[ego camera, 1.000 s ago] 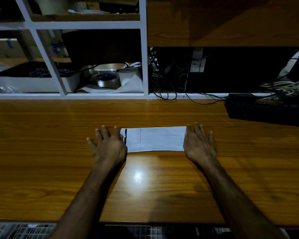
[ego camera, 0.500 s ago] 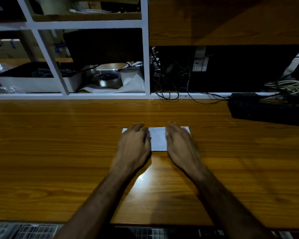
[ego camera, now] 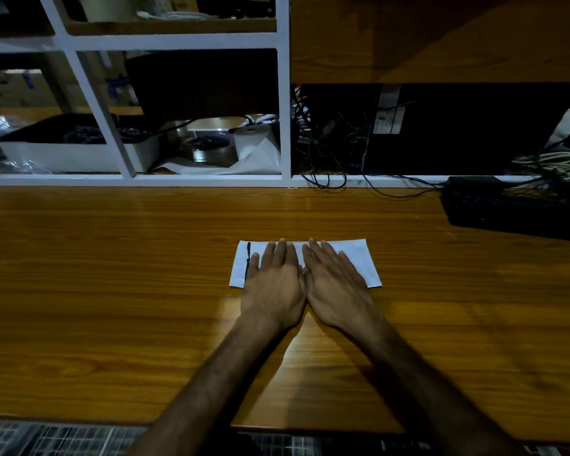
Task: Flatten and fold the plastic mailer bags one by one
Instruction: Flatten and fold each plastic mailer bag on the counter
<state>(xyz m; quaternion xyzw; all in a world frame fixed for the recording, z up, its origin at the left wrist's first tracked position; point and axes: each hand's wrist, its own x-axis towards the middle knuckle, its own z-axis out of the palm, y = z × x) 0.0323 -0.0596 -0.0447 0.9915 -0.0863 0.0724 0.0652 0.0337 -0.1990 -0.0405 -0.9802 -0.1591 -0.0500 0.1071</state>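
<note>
Looking like a dim office or packing room: wooden tabletop (ego camera: 112, 291), white shelving (ego camera: 283, 110) holding a storage bin (ego camera: 73, 156), tangled cables (ego camera: 326, 149), black keyboard (ego camera: 514, 209) sitting alongside.

We see a glossy brown wooden tabletop (ego camera: 112, 291) filling the lower frame, dimly lit, with one bright glare patch at lower centre. Across the upper left stands a white-framed open shelf unit (ego camera: 283, 110), and at upper right a plain brown wooden panel (ego camera: 441, 37) above a dark recess of tangled black cables (ego camera: 326, 149).
</note>
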